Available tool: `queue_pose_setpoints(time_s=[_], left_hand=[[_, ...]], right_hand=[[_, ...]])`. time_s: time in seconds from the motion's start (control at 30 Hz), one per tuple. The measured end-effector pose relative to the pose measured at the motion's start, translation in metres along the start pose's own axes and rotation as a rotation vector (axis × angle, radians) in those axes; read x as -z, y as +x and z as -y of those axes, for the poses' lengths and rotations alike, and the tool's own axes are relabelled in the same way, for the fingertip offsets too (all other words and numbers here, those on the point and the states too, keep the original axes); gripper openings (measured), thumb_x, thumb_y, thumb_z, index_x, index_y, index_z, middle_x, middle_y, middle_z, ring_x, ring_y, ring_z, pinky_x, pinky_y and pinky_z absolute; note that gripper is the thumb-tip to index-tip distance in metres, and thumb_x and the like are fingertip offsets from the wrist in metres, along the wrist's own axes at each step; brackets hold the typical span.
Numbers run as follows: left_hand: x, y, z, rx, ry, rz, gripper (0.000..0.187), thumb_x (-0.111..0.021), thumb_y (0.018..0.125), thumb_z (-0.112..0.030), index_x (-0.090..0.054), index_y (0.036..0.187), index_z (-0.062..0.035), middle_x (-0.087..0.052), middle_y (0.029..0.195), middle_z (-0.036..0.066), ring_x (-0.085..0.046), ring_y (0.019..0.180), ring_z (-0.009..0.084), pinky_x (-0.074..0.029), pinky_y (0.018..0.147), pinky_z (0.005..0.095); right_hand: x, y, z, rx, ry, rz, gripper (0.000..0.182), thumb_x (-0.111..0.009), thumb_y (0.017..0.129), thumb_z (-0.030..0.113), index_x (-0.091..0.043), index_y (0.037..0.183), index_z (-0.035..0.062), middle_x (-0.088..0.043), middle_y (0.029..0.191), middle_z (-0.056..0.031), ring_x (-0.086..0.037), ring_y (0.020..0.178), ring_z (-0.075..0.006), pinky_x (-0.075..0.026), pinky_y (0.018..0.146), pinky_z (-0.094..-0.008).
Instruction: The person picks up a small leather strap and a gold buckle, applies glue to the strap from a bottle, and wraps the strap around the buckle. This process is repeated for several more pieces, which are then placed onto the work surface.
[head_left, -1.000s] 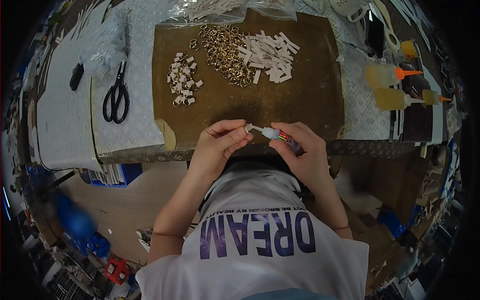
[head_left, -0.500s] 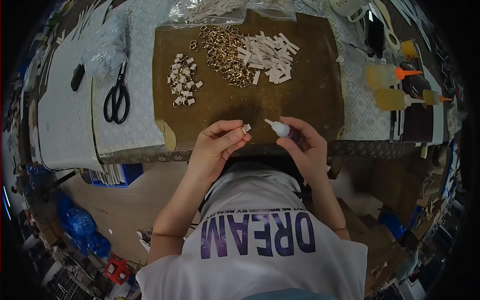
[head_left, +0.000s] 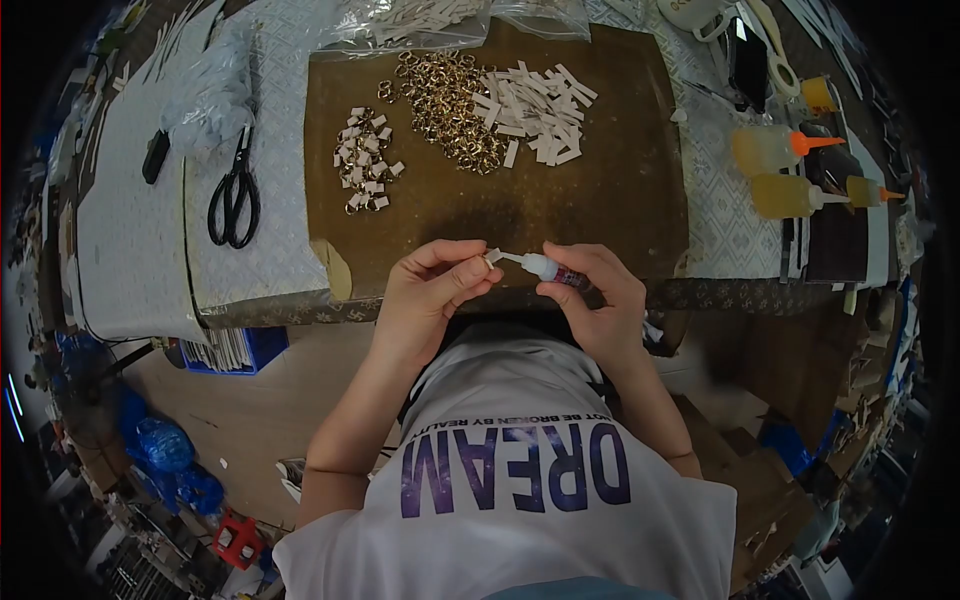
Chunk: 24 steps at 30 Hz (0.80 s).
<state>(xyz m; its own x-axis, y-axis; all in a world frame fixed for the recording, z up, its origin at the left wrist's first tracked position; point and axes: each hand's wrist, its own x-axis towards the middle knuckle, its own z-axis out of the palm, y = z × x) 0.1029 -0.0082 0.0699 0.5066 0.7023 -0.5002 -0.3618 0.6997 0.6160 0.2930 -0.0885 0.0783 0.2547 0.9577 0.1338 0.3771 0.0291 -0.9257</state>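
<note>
My left hand [head_left: 437, 287] pinches a small white strip [head_left: 493, 257] between thumb and fingertips; any metal ring with it is too small to make out. In my right hand [head_left: 603, 295] is a small glue bottle [head_left: 556, 271] with a white cap, held sideways. Its thin nozzle points left and its tip is at the strip. Beyond my hands on the brown mat lie a pile of gold metal rings [head_left: 455, 110], a pile of loose white strips [head_left: 540, 110] and a smaller cluster of rings with white strips [head_left: 364, 160] on the left.
Black scissors [head_left: 235, 205] and a crumpled plastic bag [head_left: 213, 95] lie left of the brown mat [head_left: 620, 200]. Yellowish bottles [head_left: 785, 198] with pointed nozzles are on the right, below a phone [head_left: 748, 65]. Clear bags of strips [head_left: 415, 22] rest along the back.
My right hand has moved left and tilted the glue bottle, bringing its nozzle to the white strip. My left hand has stayed nearly still.
</note>
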Motion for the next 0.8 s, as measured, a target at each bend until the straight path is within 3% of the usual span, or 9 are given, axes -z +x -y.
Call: queue_pose_setpoints(time_s=[0.8], left_hand=[[-0.0001,0.0018,0.0010,-0.026,0.056,-0.005,0.018,-0.065,0.085,-0.003,-0.064,0.102,0.0005,-0.066,0.094,0.010,-0.067,0.087,0.0185,-0.056,0.077,0.0250]], right_hand=[[0.0006,0.0020,0.0058,0.081,-0.154,-0.009,0.040,-0.075,0.070,0.001,-0.065,0.108,0.0058,-0.063,0.097,-0.0092,-0.061,0.085,-0.0217,-0.051,0.071,-0.0302]])
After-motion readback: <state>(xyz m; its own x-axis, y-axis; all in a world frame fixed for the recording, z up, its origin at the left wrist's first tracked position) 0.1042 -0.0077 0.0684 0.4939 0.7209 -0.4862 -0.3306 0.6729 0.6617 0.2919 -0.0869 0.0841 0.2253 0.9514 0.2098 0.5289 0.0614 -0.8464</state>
